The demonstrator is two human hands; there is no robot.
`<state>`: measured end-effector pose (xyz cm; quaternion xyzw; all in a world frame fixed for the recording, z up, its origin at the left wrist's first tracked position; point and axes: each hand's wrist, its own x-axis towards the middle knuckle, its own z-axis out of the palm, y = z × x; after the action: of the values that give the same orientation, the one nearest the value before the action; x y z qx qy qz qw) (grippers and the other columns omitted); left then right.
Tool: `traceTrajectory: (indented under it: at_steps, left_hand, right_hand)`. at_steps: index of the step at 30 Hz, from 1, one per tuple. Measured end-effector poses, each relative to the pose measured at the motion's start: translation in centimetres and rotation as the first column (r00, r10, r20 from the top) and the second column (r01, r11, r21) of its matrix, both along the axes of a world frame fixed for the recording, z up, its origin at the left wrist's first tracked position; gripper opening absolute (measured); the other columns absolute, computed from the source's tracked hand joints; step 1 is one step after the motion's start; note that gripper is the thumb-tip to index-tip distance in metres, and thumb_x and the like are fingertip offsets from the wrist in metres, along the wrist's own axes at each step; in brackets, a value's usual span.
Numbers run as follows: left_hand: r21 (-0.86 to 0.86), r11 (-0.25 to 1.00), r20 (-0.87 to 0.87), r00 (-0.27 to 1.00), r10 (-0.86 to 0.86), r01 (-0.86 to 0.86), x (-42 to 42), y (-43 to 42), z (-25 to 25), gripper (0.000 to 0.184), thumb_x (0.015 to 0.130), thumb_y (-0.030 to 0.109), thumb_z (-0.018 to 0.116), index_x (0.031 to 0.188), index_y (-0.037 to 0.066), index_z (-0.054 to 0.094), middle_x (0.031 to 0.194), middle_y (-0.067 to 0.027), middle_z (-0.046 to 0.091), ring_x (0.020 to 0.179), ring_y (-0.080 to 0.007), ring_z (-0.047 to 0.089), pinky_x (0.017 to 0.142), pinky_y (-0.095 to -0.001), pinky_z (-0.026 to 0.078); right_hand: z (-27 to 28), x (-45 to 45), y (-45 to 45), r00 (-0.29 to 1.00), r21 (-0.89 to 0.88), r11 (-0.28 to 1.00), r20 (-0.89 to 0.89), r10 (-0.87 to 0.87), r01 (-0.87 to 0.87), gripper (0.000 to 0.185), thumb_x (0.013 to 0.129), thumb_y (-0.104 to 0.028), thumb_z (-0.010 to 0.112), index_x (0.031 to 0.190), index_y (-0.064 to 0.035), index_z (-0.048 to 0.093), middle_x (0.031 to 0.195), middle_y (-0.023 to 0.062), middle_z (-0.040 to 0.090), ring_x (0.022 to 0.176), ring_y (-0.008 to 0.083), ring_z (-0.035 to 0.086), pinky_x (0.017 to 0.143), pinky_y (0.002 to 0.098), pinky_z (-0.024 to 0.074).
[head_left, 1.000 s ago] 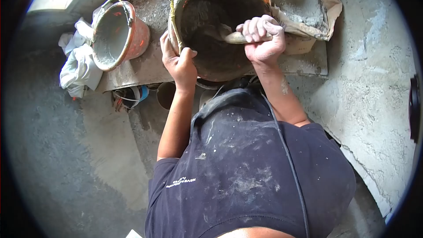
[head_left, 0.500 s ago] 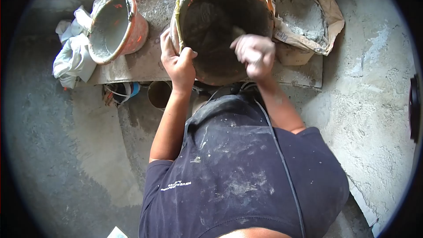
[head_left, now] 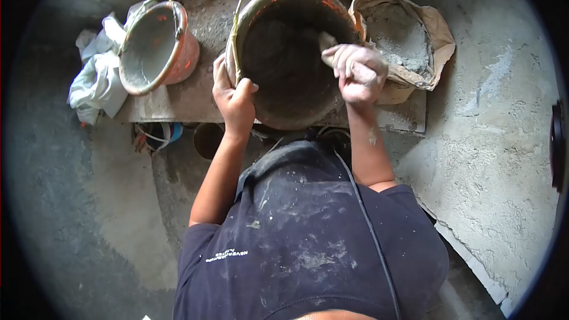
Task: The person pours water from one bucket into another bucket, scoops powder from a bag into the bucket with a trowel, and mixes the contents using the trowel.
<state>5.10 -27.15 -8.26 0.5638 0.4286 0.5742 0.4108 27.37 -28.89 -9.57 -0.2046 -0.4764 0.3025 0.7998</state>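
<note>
A large orange bucket (head_left: 232, 65), coated in grey, stands in front of me with its mouth towards me. My left hand (head_left: 235, 98) is closed on its left rim, thumb along the outside beside the raised wire handle (head_left: 238, 12). Over the right side of the mouth, my right hand (head_left: 357, 73) is closed in a fist, its skin dusted white. A pale stub like a handle end (head_left: 326, 40) sticks out past its fingers; the rest of this tool is hidden. The bucket's inside is dark, so what lies in it cannot be made out.
On the left stands a smaller orange bucket (head_left: 188, 56), lined with grey mortar, beside a white sack (head_left: 96, 92). An open paper bag (head_left: 441, 44) of grey powder sits right of the large bucket. They share a low slab (head_left: 204, 92). A rough wall (head_left: 480, 160) rises on the right.
My right hand has moved to the right, towards the bucket's right rim. My left hand keeps its hold. The whole view has shifted, so the bucket appears lower and its handle shows more.
</note>
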Motion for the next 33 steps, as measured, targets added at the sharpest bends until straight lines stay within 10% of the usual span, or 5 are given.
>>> traceTrajectory:
  at_steps: [7,13,17,27,33]
  left_hand:
    - [0.016,1.0,0.015,1.0,-0.005,0.005,0.3,0.4,-0.2,0.057,0.067,-0.001,0.052,0.122,-0.008,0.06,0.121,-0.009,0.055,0.111,-0.0183,0.055,0.093,-0.0258,0.046]
    - [-0.028,1.0,-0.006,1.0,-0.003,0.002,0.5,-0.3,0.6,0.059,0.069,0.001,0.05,0.128,-0.005,0.055,0.119,-0.006,0.056,0.111,-0.014,0.054,0.094,-0.024,0.044]
    - [-0.096,0.995,0.137,0.991,-0.005,0.018,0.7,-0.4,-0.4,0.058,0.071,-0.001,0.049,0.129,-0.005,0.056,0.121,-0.0049,0.054,0.107,-0.0145,0.055,0.083,-0.0255,0.05]
    - [0.057,0.992,-0.034,0.993,0.113,-0.111,1.6,0.5,-1.1,0.053,0.068,0.011,0.061,0.116,-0.01,0.064,0.127,-0.026,0.058,0.123,-0.0383,0.055,0.107,-0.039,0.042]
    - [0.059,0.994,-0.053,0.994,0.1,-0.097,1.7,0.6,-0.9,0.054,0.068,0.011,0.06,0.118,-0.008,0.065,0.125,-0.0226,0.058,0.118,-0.0349,0.056,0.102,-0.0369,0.045]
  right_hand:
    - [-2.0,-2.5,-2.1,0.958,-0.117,0.993,0.283,0.052,-0.019,0.02,0.071,-0.011,0.048,0.053,-0.0015,0.049,0.051,0.0066,0.052,0.048,0.0195,0.054,0.067,0.0416,0.0574]
    - [0.7,-4.6,-4.4,0.969,-0.021,0.969,-0.001,0.248,-0.248,0.01,0.067,-0.007,0.051,0.059,-0.0009,0.049,0.052,0.0098,0.053,0.045,0.0205,0.051,0.067,0.0437,0.0581]
    - [-1.3,-2.2,-3.1,0.966,-0.323,0.935,-0.251,0.062,-0.144,0.014,0.07,-0.009,0.05,0.06,0.0009,0.051,0.054,0.0104,0.053,0.046,0.0186,0.05,0.064,0.0399,0.0577]
    - [-1.7,-2.3,1.0,0.947,0.016,0.997,0.313,-0.077,0.076,0.023,0.075,-0.011,0.046,0.054,-0.0023,0.049,0.05,0.0079,0.051,0.045,0.0185,0.051,0.063,0.0395,0.0568]
    - [0.1,-5.2,-2.2,0.956,-0.053,0.968,-0.179,0.232,-0.245,0.02,0.078,-0.014,0.049,0.062,-0.0027,0.052,0.052,0.0079,0.05,0.045,0.0197,0.05,0.062,0.0409,0.0548]
